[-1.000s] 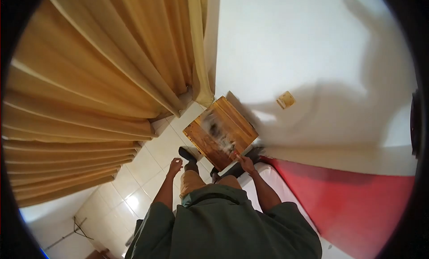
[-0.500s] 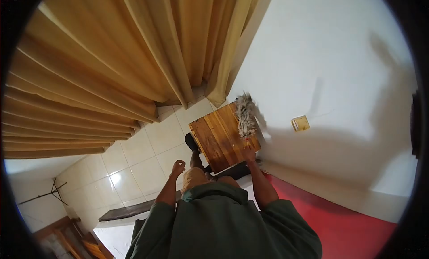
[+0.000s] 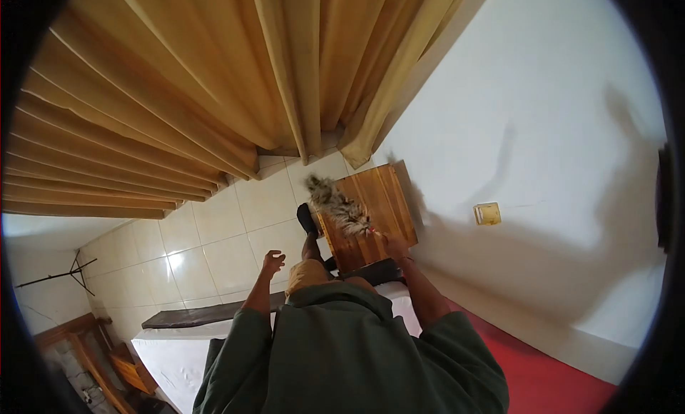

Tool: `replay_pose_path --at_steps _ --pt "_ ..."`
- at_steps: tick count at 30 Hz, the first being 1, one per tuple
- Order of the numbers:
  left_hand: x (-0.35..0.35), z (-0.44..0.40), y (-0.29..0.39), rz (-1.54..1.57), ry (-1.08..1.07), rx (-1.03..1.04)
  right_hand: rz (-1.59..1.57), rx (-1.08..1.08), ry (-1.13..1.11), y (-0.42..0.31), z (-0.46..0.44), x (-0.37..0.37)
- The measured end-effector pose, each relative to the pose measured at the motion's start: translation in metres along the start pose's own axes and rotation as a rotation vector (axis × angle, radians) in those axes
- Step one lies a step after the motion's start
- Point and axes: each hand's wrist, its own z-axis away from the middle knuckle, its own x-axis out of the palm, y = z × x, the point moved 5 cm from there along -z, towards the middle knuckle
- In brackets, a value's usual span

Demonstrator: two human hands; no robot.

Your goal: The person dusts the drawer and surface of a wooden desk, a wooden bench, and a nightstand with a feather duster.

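A grey-brown feather duster (image 3: pixel 337 205) lies slantwise over the small wooden table (image 3: pixel 389 200), its fluffy tip reaching past the left edge. My right hand (image 3: pixel 394 248) is closed round the duster's handle end, where a bit of red shows near the fingers. Over the tiled floor, left of the table, my left hand (image 3: pixel 273 260) hangs in the air with loosely curled fingers apart, holding nothing.
Long yellow-brown curtains (image 3: pixel 214 78) hang at the back left. A white wall with a yellowed switch plate (image 3: pixel 488 214) rises on the right. Below are my foot (image 3: pixel 307 219), a red surface (image 3: pixel 528 364) and a white mattress (image 3: pixel 171 360). A black stand (image 3: pixel 75 270) is far left.
The feather duster has swung left across the tabletop, from the right edge to the left edge. My left hand has shifted slightly left and up, its fingers loosening. The view has turned a little.
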Motion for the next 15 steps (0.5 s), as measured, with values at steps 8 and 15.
replay_pose_path --at_steps 8,15 --pt "0.018 0.0 0.023 -0.024 0.078 0.092 -0.043 0.041 -0.007 -0.01 0.016 0.035" --pt "0.012 -0.001 0.017 -0.092 0.122 0.093 -0.149 0.227 0.144 -0.001 0.047 0.04"
